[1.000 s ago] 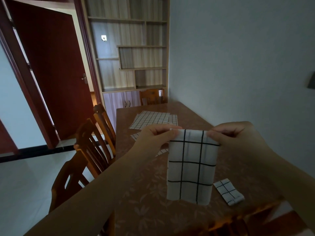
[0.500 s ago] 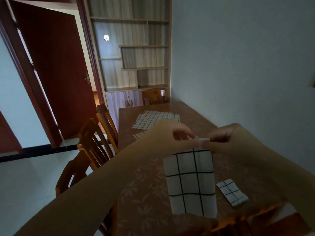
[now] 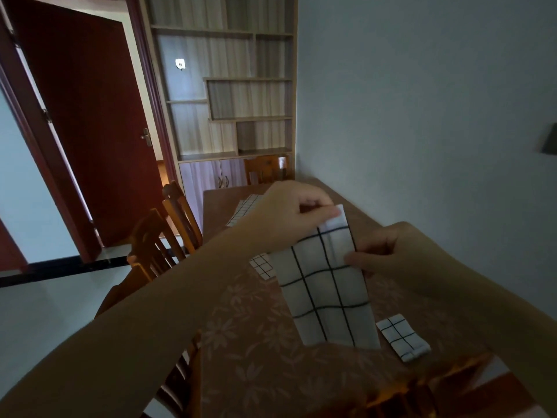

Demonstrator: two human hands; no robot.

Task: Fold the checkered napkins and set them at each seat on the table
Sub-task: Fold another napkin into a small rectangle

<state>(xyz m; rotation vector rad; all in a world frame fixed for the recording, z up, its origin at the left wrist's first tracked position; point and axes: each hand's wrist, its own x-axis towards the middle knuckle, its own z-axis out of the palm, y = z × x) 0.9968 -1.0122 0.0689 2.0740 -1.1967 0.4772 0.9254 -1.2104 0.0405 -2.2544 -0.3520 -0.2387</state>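
Above the tabletop (image 3: 241,342), near its right half: folded checkered napkin (image 3: 328,291) held up as a long strip, hanging slightly tilted, lower end close to the tabletop surface; contact there not determinable. Left hand (image 3: 289,212) pinching the strip's top corner, fingers (image 3: 328,211) closed on the cloth. Right hand (image 3: 391,254) at the strip's right edge about a third of the way down, fingers curled and pressed against the fabric, closed on that edge.

Right of the strip's lower end, lying flat: small folded napkin (image 3: 402,337), near but apart from the strip. Behind the left forearm: second small folded napkin (image 3: 262,265), partly hidden. Farther back on the tabletop: unfolded checkered napkins (image 3: 242,211), mostly hidden by the left hand.

Along the left side: wooden chairs (image 3: 162,236) pushed in. Another chair (image 3: 265,168) at the far end, in front of a shelf unit (image 3: 226,86). Red door (image 3: 87,131) standing open at left.
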